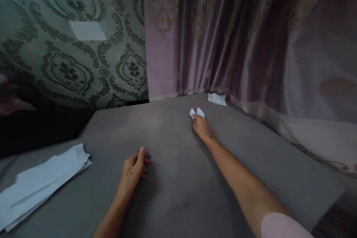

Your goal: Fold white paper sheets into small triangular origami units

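Two bare hands are over a grey sheet (173,197), the right reaching farther forward than the left. The right hand (200,127) grips a white paper (200,112) at its near edge, thumb and fingers drawn close together on it. Two pointed tips of the paper stick out past the fingertips, spread apart like a small V. The paper is toward the far end of the sheet, right of the middle; whether it touches the sheet I cannot tell.

The left hand (134,166) is nearer and lower, thumb side up. Its fingers curl inward, the thumb laid along the top with only a narrow gap — the inside of the palm is hidden, so I cannot tell whether anything is in it. Small dark marks dot its back.

Just beyond the right hand, near the curtain (164,59), lies a crumpled scrap (216,99), apart from the held paper. A stack (47,182) of long white sheets lies at the left, its edges uneven — well apart from the left hand. Behind it is a black thing (41,132). A white rectangle (87,31) shows against the patterned wall (22,52). A pink sleeve (281,227) ends on the right arm.
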Available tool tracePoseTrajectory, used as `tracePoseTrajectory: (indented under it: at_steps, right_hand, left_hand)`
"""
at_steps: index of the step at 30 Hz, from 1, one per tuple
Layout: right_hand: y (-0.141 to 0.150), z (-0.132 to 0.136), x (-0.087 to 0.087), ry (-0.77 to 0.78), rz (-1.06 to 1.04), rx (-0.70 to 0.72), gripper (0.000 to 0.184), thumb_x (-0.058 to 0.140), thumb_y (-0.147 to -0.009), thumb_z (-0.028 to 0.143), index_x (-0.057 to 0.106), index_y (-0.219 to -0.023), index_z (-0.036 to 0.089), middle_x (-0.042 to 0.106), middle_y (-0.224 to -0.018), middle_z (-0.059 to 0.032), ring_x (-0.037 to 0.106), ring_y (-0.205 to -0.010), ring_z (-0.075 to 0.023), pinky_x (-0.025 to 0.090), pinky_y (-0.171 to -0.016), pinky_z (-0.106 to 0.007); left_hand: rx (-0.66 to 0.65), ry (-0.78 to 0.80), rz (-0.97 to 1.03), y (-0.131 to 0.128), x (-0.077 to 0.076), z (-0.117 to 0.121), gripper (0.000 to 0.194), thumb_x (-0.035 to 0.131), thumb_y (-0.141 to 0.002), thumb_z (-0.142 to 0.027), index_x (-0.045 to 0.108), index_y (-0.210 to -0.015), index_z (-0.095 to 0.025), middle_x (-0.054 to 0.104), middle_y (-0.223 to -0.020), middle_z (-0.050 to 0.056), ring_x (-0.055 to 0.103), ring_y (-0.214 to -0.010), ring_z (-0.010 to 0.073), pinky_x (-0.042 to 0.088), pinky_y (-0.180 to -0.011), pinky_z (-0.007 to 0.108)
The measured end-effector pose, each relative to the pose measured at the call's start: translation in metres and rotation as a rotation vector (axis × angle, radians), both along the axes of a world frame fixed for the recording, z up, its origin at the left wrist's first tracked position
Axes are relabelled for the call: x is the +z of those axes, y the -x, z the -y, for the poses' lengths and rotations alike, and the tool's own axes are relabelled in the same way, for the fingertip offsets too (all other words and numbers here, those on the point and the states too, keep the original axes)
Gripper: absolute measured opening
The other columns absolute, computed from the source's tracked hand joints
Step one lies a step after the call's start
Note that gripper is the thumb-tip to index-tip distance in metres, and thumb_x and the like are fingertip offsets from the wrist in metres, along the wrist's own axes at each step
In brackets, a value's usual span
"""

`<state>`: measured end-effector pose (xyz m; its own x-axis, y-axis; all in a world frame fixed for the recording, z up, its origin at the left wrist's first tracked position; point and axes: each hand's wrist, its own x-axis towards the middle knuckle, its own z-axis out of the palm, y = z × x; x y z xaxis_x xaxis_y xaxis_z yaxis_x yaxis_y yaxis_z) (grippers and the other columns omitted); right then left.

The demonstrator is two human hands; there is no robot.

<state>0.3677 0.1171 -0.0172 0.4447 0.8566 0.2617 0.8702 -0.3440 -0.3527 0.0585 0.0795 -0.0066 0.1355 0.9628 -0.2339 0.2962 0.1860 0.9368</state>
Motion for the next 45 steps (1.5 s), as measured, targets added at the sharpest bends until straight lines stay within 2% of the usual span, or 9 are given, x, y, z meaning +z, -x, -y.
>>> tracePoseTrajectory:
  at_steps: [12, 19, 24, 30, 35, 37, 39, 42, 45]
  right_hand:
    - [0.002, 0.002, -0.002, -0.062, -0.012, -0.007, 0.037, 0.035, -0.092, 0.015, 0.062, -0.117, 0.016, 0.067, -0.106, -0.0142, 0.063, -0.096, -0.0227, 0.043, -0.083, -0.031]
    - [0.003, 0.004, -0.007, -0.102, -0.030, -0.025, 0.037, 0.036, -0.093, 0.017, 0.057, -0.123, 0.016, 0.068, -0.105, -0.0136, 0.063, -0.094, -0.0216, 0.044, -0.081, -0.030]
    - [0.004, 0.005, -0.010, -0.155, -0.054, -0.041, 0.036, 0.038, -0.093, 0.019, 0.053, -0.125, 0.015, 0.067, -0.104, -0.0141, 0.063, -0.089, -0.0214, 0.043, -0.077, -0.030]
    - [0.017, 0.018, -0.013, -0.193, -0.119, -0.057, 0.032, 0.032, -0.090, 0.015, 0.054, -0.113, 0.011, 0.066, -0.095, -0.0140, 0.062, -0.083, -0.0209, 0.044, -0.074, -0.031]
    - [0.040, 0.073, -0.009, -0.135, -0.160, 0.151, 0.021, 0.045, -0.084, 0.017, 0.060, -0.099, 0.016, 0.066, -0.088, -0.0068, 0.063, -0.081, -0.0166, 0.048, -0.078, -0.029]
    - [0.050, 0.110, -0.004, -0.103, -0.156, 0.293, 0.021, 0.052, -0.083, 0.020, 0.062, -0.101, 0.018, 0.065, -0.105, -0.0081, 0.061, -0.099, -0.0167, 0.047, -0.088, -0.030]
    - [0.061, 0.151, 0.002, -0.025, -0.124, 0.472, 0.033, 0.049, -0.089, 0.029, 0.059, -0.119, 0.019, 0.055, -0.131, -0.0120, 0.050, -0.122, -0.0211, 0.039, -0.103, -0.038]
    - [0.081, 0.210, 0.008, 0.111, -0.097, 0.504, 0.045, 0.041, -0.093, 0.036, 0.049, -0.136, 0.024, 0.044, -0.144, -0.0078, 0.038, -0.134, -0.0245, 0.029, -0.112, -0.048]
    - [0.101, 0.259, 0.008, 0.140, -0.126, 0.472, 0.050, 0.043, -0.091, 0.036, 0.039, -0.141, 0.032, 0.038, -0.147, -0.0020, 0.032, -0.137, -0.0258, 0.024, -0.115, -0.051]
  left_hand:
    - [0.010, -0.004, 0.004, -0.002, 0.006, 0.002, 0.070, 0.048, -0.068, -0.075, 0.064, -0.086, -0.009, 0.060, -0.069, 0.005, 0.050, -0.047, 0.0131, 0.043, -0.040, 0.026]
    - [0.014, -0.010, 0.014, -0.002, 0.002, 0.000, 0.069, 0.050, -0.068, -0.073, 0.064, -0.087, -0.009, 0.060, -0.069, 0.005, 0.051, -0.047, 0.0135, 0.044, -0.040, 0.027]
    - [0.013, -0.011, -0.006, -0.003, 0.007, 0.002, 0.068, 0.048, -0.069, -0.073, 0.064, -0.085, -0.009, 0.060, -0.068, 0.005, 0.050, -0.045, 0.0130, 0.043, -0.039, 0.026]
    - [0.016, -0.008, -0.003, -0.002, 0.003, -0.001, 0.063, 0.051, -0.066, -0.071, 0.063, -0.081, -0.011, 0.061, -0.067, 0.004, 0.050, -0.044, 0.0129, 0.043, -0.038, 0.026]
    - [0.000, 0.001, -0.013, -0.001, -0.009, -0.007, 0.050, 0.054, -0.066, -0.061, 0.062, -0.080, -0.013, 0.059, -0.064, 0.002, 0.048, -0.041, 0.0115, 0.040, -0.035, 0.024]
    - [-0.006, -0.014, -0.001, 0.000, -0.010, -0.007, 0.045, 0.054, -0.067, -0.056, 0.062, -0.080, -0.013, 0.059, -0.063, 0.002, 0.048, -0.041, 0.0112, 0.039, -0.034, 0.023]
    - [-0.016, -0.033, 0.011, 0.000, -0.009, -0.006, 0.042, 0.054, -0.069, -0.052, 0.062, -0.079, -0.013, 0.059, -0.064, 0.002, 0.049, -0.041, 0.0112, 0.040, -0.035, 0.023]
    - [-0.024, -0.063, 0.028, 0.001, -0.010, -0.005, 0.037, 0.054, -0.070, -0.049, 0.062, -0.077, -0.013, 0.059, -0.063, 0.002, 0.049, -0.041, 0.0109, 0.040, -0.035, 0.022]
    - [-0.016, -0.090, 0.055, 0.002, -0.012, -0.005, 0.031, 0.055, -0.070, -0.044, 0.062, -0.073, -0.014, 0.060, -0.061, 0.002, 0.049, -0.040, 0.0102, 0.038, -0.035, 0.021]
